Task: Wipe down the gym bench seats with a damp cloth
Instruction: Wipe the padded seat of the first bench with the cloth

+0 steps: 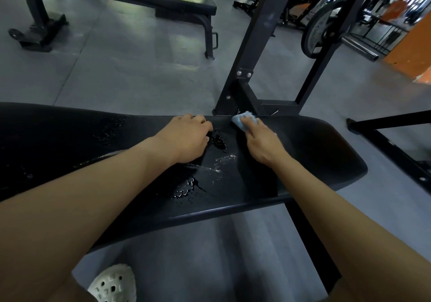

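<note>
Water [186, 191] beads on bench seat [314, 152]; right hand [261, 142] grips cloth [238, 122]; left hand [186, 136] curled.

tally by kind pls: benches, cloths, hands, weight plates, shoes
Benches: 2, near bench and far bench
Cloths: 1, blue cloth
Hands: 2, left hand and right hand
Weight plates: 1, weight plate
Shoes: 1, white shoe
Total: 7
</note>
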A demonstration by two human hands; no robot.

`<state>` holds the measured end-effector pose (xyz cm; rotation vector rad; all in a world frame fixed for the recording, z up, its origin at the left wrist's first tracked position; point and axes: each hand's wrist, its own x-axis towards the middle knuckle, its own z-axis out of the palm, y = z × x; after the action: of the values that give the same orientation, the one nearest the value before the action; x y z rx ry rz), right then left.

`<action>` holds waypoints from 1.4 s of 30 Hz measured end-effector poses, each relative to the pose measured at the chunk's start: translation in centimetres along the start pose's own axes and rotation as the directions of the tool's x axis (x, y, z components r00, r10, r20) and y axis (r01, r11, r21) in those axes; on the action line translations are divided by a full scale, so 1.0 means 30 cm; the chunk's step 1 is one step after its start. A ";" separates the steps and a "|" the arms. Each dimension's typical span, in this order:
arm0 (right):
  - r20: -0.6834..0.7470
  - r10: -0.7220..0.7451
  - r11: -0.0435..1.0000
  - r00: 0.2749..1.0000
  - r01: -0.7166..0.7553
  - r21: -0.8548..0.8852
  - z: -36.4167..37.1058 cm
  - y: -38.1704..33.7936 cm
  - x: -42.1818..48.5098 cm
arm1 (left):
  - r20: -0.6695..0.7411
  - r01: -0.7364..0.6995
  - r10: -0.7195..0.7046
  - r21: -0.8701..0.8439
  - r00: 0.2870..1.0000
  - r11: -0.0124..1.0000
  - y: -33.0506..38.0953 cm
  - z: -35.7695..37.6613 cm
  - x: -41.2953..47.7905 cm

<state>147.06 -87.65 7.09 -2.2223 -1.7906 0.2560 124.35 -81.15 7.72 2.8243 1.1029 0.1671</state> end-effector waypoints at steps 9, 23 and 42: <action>0.072 -0.048 0.997 0.996 0.044 0.062 -0.084 0.088 -0.127 | -0.080 -0.160 0.155 -0.063 0.985 0.985 0.181 0.003 0.076; 0.016 0.046 0.998 0.999 -0.046 -0.036 -0.100 0.188 -0.196 | 0.015 -0.167 0.167 0.029 0.986 0.985 0.297 0.020 0.105; -0.103 0.191 0.978 0.976 -0.198 -0.064 -0.141 0.355 -0.273 | 0.043 -0.024 0.016 0.186 0.999 0.982 0.437 0.008 0.097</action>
<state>156.43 -98.17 7.40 -2.4206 -1.5589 0.1204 135.29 -88.77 9.47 2.9875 1.1377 0.0065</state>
